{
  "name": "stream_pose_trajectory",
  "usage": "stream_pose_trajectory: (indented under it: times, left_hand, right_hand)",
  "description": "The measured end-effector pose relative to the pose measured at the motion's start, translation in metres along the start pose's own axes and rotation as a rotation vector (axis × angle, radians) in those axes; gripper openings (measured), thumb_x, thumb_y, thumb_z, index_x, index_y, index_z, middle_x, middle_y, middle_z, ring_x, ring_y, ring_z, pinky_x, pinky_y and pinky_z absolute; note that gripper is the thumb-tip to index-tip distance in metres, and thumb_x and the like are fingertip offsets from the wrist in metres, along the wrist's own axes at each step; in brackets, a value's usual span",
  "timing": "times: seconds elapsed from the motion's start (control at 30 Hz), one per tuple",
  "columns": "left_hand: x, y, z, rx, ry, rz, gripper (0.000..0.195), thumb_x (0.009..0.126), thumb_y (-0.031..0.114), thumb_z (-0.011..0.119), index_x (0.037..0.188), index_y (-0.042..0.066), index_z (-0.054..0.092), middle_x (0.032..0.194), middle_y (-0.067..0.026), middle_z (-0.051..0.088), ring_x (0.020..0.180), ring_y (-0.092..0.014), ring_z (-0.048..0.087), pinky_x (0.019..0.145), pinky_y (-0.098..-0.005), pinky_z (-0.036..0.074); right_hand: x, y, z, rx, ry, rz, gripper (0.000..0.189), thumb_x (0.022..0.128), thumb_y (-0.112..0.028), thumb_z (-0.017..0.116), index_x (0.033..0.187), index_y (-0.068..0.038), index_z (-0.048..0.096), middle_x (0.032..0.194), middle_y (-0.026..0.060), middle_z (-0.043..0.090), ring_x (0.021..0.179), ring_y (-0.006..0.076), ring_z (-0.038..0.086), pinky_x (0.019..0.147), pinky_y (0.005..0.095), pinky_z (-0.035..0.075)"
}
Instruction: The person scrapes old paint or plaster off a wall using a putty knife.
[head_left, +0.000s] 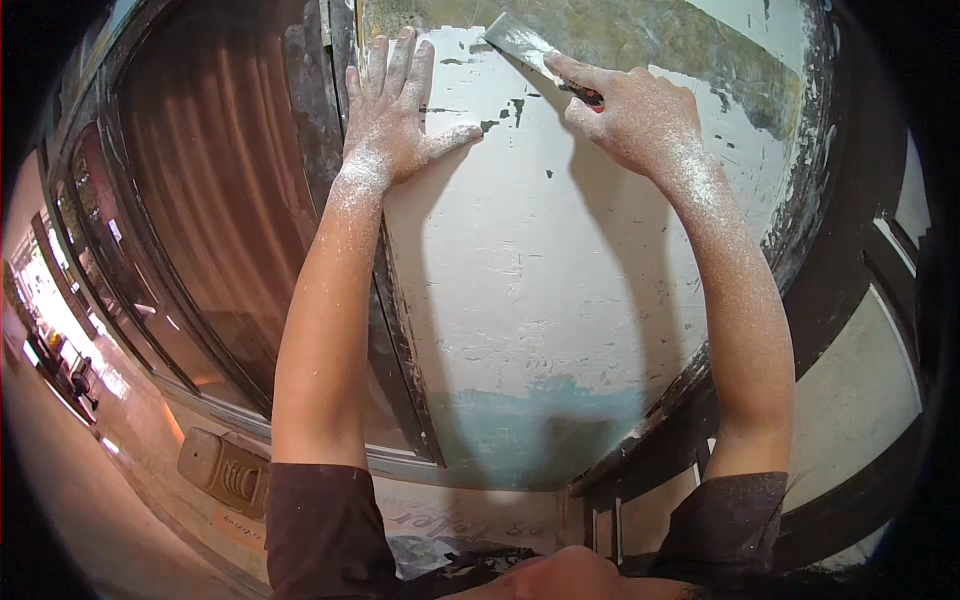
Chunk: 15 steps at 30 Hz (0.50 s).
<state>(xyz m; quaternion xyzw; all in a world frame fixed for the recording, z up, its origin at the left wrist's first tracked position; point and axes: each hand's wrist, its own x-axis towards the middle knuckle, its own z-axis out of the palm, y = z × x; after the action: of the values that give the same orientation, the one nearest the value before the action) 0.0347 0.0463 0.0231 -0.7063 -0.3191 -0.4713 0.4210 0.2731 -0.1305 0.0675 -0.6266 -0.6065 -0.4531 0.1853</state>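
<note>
My right hand (645, 112), dusted with white powder, grips the handle of a putty knife (517, 39). The forefinger lies along its metal blade, whose edge meets the upper part of the wall panel (540, 247). To the left, my left hand (397, 112) is spread with its fingers apart, laid against the same panel near a dark frame. White filler coats most of the panel, with small dark gaps and scratches. A band of bare greenish-brown surface (607, 34) runs across the top, and blue-green paint (540, 427) shows at the bottom.
A dark-framed glass window (210, 180) with a brown curtain behind it stands at the left. Dark wood framing with pale panels (840, 420) lies at the right. A brown plastic stool (225, 469) is low at the left. Printed sheeting (465, 517) covers the floor below.
</note>
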Motion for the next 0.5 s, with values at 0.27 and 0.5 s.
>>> stream_pose_trajectory:
  times: [0.27,0.5]
  left_hand:
    - [-0.001,0.002,0.001,0.003,-0.032,-0.031,0.131,0.073,0.096,0.05,0.166,0.012,0.012,0.174,-0.0077,0.003,0.159,-0.035,-0.002,0.127,-0.0627,0.002]
    - [-0.005,0.004,-0.001,-0.029,-0.031,-0.027,0.125,0.079,0.089,0.055,0.166,0.012,0.01,0.174,-0.0109,0.004,0.16,-0.036,-0.001,0.125,-0.0646,0.003]
  right_hand:
    - [-0.002,-0.012,-0.002,0.073,-0.11,0.085,0.054,0.097,-0.039,0.055,0.151,-0.043,0.049,0.093,0.0084,0.076,0.087,0.0248,0.076,0.08,0.0444,0.062]
    - [-0.005,-0.013,0.008,0.056,-0.089,0.107,0.054,0.097,-0.043,0.056,0.151,-0.044,0.048,0.094,0.0088,0.075,0.087,0.0257,0.076,0.081,0.0462,0.062]
